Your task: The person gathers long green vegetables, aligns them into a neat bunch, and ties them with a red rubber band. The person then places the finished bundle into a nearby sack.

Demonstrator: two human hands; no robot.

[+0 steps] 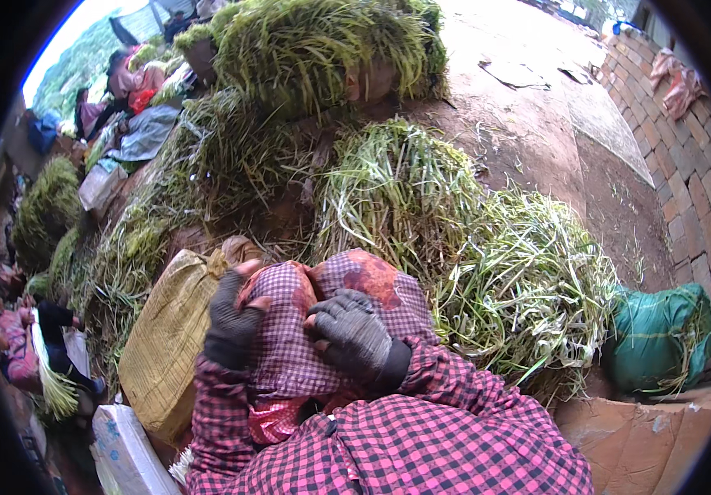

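My left hand (236, 312), in a dark glove with bare fingertips, is by the outer side of my left knee, its fingers apart and holding nothing that I can see. My right hand (350, 334), gloved the same way, rests with bent fingers over my other thigh; whether anything is under its fingers is hidden. Both knees are covered by purple checked cloth (281, 346) with reddish-brown stains. Just left of my left hand stands a yellow woven sack (170, 346). Beyond my knees lies a heap of long green stalks and leaves (399, 192), with another leafy heap (535, 278) on the right.
A large leafy stack (324, 49) stands ahead. A green stuffed sack (658, 337) and cardboard (640, 433) are at right, near a brick wall (689, 167). A white packed bag (126, 451) lies lower left. Several people sit at left, one (18, 346) beside a bundle of pale stalks (49, 371).
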